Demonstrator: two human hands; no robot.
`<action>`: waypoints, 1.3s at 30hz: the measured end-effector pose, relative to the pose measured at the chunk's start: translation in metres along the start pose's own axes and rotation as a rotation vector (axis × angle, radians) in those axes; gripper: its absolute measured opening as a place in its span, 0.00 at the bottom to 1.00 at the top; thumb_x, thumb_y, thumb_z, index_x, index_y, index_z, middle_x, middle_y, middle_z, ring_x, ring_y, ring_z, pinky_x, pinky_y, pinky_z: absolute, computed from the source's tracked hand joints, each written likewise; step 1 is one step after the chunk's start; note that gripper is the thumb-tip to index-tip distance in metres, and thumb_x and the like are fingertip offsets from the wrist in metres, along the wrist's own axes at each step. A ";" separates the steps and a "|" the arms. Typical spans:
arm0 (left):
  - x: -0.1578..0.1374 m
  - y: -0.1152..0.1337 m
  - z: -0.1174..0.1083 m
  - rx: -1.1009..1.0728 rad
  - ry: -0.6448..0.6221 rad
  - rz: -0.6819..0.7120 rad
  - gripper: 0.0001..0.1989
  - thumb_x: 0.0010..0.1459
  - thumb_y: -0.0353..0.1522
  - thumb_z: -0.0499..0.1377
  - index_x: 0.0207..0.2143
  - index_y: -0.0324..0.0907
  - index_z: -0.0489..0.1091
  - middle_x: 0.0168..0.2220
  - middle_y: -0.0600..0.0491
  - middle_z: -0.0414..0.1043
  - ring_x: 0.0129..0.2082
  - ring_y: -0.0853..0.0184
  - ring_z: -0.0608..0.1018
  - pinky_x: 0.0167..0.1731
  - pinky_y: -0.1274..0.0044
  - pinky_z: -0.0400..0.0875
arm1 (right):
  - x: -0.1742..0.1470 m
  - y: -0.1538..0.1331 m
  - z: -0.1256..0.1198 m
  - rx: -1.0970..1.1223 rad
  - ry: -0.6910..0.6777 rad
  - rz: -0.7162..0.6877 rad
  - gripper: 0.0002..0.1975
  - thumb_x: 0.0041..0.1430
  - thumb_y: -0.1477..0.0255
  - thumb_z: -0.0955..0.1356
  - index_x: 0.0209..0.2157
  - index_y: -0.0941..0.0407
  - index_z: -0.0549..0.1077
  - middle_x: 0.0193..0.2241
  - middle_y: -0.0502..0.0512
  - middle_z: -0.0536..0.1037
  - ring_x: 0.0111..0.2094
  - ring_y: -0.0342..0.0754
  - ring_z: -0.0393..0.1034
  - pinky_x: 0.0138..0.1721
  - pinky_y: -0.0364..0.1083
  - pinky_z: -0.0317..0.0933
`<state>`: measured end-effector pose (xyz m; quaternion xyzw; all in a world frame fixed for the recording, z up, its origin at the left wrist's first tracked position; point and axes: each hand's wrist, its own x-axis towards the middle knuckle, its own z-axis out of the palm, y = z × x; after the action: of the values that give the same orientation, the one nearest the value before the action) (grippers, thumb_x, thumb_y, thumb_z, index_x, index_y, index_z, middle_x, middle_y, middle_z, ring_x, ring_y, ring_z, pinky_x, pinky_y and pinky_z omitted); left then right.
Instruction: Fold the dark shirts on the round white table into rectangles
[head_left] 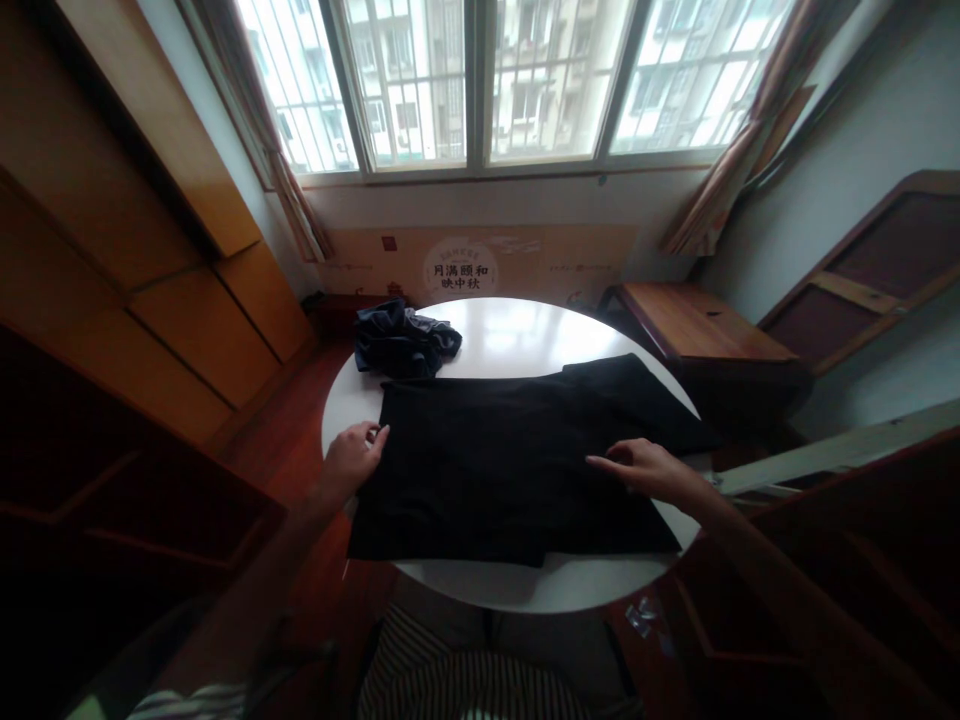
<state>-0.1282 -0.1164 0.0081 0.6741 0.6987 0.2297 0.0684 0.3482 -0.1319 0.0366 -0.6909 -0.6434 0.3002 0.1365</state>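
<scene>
A black T-shirt [480,470] lies spread out flat over the round white table [525,335], its sleeves toward the right and its hem toward the left. Parts of it reach past the table's rim at the lower left and the right. At the hem edge, my left hand [356,455] has thumb and forefinger closed on the cloth. My right hand [645,468] is over the sleeve end of the shirt, fingers loosely bent and apart, with no cloth visibly gripped. Whether its fingertips touch the fabric is hard to tell.
A crumpled dark blue garment [405,338] sits on the table's far left. Behind the table is a barred window [480,80]. A wooden cabinet [712,320] stands at the right, wardrobes [172,330] at the left. Small clear plastic pieces [641,617] lie on the floor.
</scene>
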 end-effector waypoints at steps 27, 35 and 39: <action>-0.048 0.003 -0.025 -0.331 -0.196 -0.318 0.32 0.52 0.49 0.63 0.51 0.36 0.69 0.39 0.43 0.79 0.34 0.58 0.81 0.30 0.74 0.72 | -0.067 -0.030 0.031 0.027 0.357 -0.495 0.18 0.65 0.58 0.63 0.47 0.53 0.75 0.46 0.63 0.78 0.48 0.58 0.74 0.52 0.56 0.67; -0.021 0.024 -0.019 -1.100 -0.489 -0.354 0.33 0.42 0.43 0.71 0.49 0.37 0.69 0.37 0.45 0.80 0.36 0.59 0.82 0.37 0.71 0.77 | -0.048 -0.041 0.087 -0.322 -0.032 -0.590 0.28 0.68 0.54 0.59 0.67 0.44 0.58 0.70 0.53 0.50 0.70 0.63 0.35 0.64 0.72 0.37; -0.013 0.033 -0.039 -1.140 -0.409 -0.206 0.26 0.46 0.38 0.66 0.47 0.36 0.72 0.39 0.46 0.79 0.41 0.57 0.81 0.40 0.70 0.77 | -0.051 -0.043 0.089 -0.313 -0.083 -0.572 0.29 0.69 0.52 0.57 0.67 0.45 0.57 0.70 0.53 0.48 0.71 0.62 0.32 0.65 0.70 0.35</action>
<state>-0.1132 -0.1383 0.0533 0.4910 0.5002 0.4255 0.5724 0.2615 -0.1933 0.0043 -0.4820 -0.8547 0.1750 0.0808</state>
